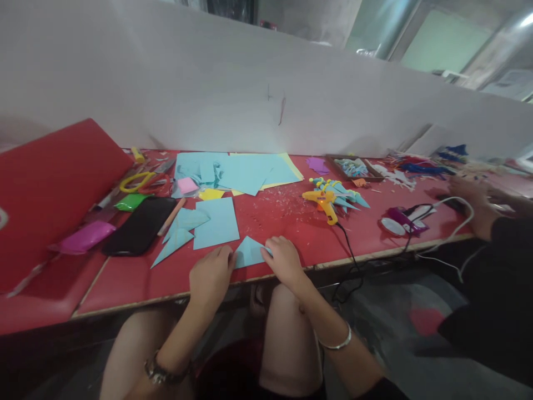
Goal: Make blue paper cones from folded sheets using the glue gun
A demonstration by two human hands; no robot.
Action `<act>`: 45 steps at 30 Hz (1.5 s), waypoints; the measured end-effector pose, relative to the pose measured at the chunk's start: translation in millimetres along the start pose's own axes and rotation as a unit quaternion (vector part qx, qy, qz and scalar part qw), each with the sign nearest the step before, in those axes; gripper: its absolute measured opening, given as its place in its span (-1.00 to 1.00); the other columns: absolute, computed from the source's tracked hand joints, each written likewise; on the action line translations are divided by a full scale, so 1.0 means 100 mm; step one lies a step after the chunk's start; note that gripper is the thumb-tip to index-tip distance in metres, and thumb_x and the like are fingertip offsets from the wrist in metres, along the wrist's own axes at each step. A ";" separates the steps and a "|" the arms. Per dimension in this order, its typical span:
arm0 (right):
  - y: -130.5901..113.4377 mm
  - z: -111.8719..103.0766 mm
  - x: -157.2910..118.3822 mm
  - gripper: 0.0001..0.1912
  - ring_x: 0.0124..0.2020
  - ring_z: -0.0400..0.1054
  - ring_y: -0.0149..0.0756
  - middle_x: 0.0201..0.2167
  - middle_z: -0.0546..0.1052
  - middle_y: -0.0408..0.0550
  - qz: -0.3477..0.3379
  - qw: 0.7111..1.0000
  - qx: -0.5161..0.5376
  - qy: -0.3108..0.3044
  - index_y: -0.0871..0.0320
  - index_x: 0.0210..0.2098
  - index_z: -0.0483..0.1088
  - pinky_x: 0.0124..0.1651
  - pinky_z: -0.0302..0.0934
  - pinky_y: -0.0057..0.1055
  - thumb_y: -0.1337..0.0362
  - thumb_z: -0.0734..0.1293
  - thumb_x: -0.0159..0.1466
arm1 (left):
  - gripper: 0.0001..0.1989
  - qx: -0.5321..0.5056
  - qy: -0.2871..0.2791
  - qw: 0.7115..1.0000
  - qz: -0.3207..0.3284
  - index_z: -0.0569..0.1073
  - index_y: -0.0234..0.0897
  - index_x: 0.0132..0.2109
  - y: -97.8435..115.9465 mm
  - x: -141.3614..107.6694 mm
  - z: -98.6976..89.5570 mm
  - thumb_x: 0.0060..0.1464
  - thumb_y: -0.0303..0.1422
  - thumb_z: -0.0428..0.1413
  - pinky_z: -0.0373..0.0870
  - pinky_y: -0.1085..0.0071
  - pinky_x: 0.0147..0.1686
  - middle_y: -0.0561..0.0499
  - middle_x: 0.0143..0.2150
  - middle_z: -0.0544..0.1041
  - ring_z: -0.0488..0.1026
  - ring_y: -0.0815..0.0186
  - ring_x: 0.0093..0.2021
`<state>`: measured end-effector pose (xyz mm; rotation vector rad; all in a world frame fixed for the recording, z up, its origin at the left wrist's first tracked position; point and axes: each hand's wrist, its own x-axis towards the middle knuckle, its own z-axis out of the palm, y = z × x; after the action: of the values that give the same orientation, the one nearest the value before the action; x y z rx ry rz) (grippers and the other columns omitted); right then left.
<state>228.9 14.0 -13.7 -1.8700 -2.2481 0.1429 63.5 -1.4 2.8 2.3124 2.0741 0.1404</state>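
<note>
Between my two hands lies a piece of light blue paper [249,253] folded into a triangle, flat near the table's front edge. My left hand [211,276] is closed on its left corner, thumb and fingers together. At the right corner my right hand [285,258] pinches the paper, and part of that corner is hidden by the fingers. Just behind it lies a square light blue sheet [215,223]. Folded blue paper pieces [175,244] with pointed ends rest to the left of that sheet.
A black phone [140,226], yellow-handled scissors [135,181] and a pink packet [85,237] lie left. Larger blue sheets [245,173] are behind. An orange glue gun [325,203] with a trailing cord lies right, beside a folded paper model [353,199]. Another person's arm [483,214] is at far right.
</note>
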 end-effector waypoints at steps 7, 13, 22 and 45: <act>-0.01 0.00 0.01 -0.76 -0.26 0.28 -0.28 -0.36 0.46 -0.02 0.004 1.000 -0.012 0.002 0.16 -0.40 0.36 -0.27 0.00 -0.38 0.25 0.12 0.28 | -0.70 0.018 -0.014 1.000 0.004 0.34 -0.24 -0.32 0.01 0.03 0.00 0.19 -0.26 -0.23 0.11 0.43 -0.50 -0.07 -0.38 0.50 0.44 0.24 -0.35; -0.03 -0.01 0.03 -0.74 -0.26 0.29 -0.27 -0.35 0.47 -0.01 0.007 1.000 -0.025 -0.006 0.16 -0.39 0.36 -0.27 0.01 -0.38 0.25 0.10 0.29 | -0.69 0.036 -0.030 0.999 0.007 0.33 -0.27 -0.28 0.02 0.03 -0.02 0.20 -0.28 -0.25 0.16 0.44 -0.46 -0.09 -0.37 0.49 0.45 0.23 -0.33; -0.05 -0.03 0.03 -0.73 -0.25 0.32 -0.28 -0.34 0.49 -0.01 0.015 1.000 -0.027 -0.001 0.16 -0.37 0.38 -0.28 0.02 -0.39 0.25 0.09 0.29 | -0.67 0.041 -0.057 0.997 -0.006 0.33 -0.26 -0.23 0.01 0.05 -0.05 0.19 -0.23 -0.26 0.20 0.43 -0.47 -0.09 -0.36 0.50 0.46 0.20 -0.34; -0.05 0.00 0.03 -0.72 -0.25 0.33 -0.29 -0.35 0.50 -0.07 0.016 0.999 -0.049 0.009 0.15 -0.39 0.37 -0.29 0.02 -0.39 0.23 0.09 0.29 | -0.51 -0.023 -0.131 0.915 0.382 0.18 0.23 0.13 -0.68 0.62 -0.08 0.02 0.00 -0.04 -0.13 -0.06 0.11 0.03 0.26 0.11 0.02 -0.01 0.20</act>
<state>223.2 16.4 -11.9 -1.9482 -2.2535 0.0210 2.6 67.7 8.0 2.7763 0.9533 -0.1024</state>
